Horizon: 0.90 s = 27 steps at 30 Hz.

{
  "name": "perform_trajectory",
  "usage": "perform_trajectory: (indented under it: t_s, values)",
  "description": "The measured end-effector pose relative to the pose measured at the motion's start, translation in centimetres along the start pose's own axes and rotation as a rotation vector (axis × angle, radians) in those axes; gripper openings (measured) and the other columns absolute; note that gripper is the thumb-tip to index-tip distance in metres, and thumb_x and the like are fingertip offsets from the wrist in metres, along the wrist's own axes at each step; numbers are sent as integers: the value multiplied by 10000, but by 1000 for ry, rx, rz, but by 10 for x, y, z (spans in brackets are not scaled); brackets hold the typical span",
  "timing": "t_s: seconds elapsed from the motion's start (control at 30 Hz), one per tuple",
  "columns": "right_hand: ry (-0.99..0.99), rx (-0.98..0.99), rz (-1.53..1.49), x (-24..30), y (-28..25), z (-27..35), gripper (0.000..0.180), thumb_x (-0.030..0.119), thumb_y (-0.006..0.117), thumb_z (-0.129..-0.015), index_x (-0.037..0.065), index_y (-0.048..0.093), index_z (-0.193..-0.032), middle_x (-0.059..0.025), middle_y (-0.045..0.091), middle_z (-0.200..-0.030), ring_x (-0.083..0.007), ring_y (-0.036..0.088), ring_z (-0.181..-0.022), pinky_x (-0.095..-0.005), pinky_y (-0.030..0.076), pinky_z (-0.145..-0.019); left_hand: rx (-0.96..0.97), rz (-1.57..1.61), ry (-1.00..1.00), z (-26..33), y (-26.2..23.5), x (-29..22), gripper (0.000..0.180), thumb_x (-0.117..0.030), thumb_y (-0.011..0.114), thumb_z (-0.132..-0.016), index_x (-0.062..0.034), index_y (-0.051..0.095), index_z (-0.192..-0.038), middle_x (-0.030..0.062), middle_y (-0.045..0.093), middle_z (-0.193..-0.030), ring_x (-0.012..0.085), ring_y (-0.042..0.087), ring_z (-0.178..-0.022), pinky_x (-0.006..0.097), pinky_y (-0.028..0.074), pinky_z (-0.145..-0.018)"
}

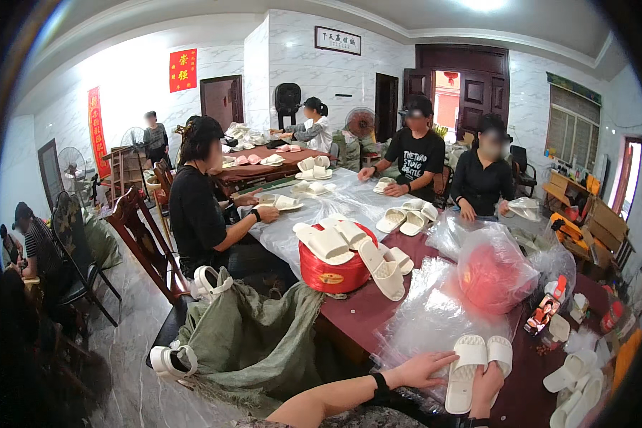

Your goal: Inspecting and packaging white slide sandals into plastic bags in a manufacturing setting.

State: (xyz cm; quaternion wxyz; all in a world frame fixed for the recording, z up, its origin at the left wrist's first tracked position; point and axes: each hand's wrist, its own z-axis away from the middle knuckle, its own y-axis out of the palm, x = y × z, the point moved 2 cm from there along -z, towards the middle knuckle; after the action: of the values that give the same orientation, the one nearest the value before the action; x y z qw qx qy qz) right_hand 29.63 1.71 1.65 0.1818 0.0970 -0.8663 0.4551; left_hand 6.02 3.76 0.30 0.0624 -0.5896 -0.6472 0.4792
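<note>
My right hand [486, 385] grips a pair of white slippers [478, 367] held together, soles up, at the near edge of the dark red table [378, 299]. My left hand [422, 369] lies flat with fingers apart on a clear plastic bag [428, 321] just left of the slippers. Beyond it, a red round tub [333, 269] carries several white slippers on top and leaning against it.
A red bundle in clear plastic [493, 271] stands to the right. More white slippers [574, 389] lie at the lower right. A green sack [253, 335] with slippers hangs left of the table. Several people sit around the table on wooden chairs, handling slippers.
</note>
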Motion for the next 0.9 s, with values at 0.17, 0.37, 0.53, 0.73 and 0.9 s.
perform_trajectory:
  t_s: [0.17,0.37,0.53,0.73,0.9]
  values:
    - [-15,-12,-9,0,-2,0,271,217,691,-864,-47,660,-919,-252,676,-815,-464,646,-783,-548,491,-727,3,22,-9,0,-2,-2,776,-302,690,-917,-55,325,-1556,237,446,-1502,417,498,-1312,477,405,-1093]
    - [12,33,8,-2,1,-1,270,206,687,-860,-41,666,-967,-256,681,-843,-462,650,-802,-550,493,-739,20,19,-23,0,-1,0,794,-323,698,-916,-55,318,-1559,236,434,-1514,409,473,-1343,465,395,-1108]
    - [23,50,7,-5,4,-1,275,201,685,-858,-42,667,-986,-258,684,-873,-462,651,-819,-552,491,-747,14,2,-21,1,-2,-1,800,-326,701,-917,-53,313,-1561,239,424,-1521,411,467,-1348,465,394,-1110]
    - [18,27,-21,-10,4,2,256,199,686,-849,-41,660,-935,-241,673,-853,-457,645,-806,-537,491,-741,33,49,-25,1,1,-3,786,-303,693,-925,-52,310,-1563,244,412,-1529,412,457,-1360,462,386,-1123]
    - [-26,14,6,-6,4,0,246,215,695,-833,-21,645,-882,-223,668,-858,-438,644,-788,-524,492,-721,68,60,-80,2,-3,-2,778,-295,677,-938,-51,293,-1568,247,400,-1539,428,460,-1351,461,390,-1125]
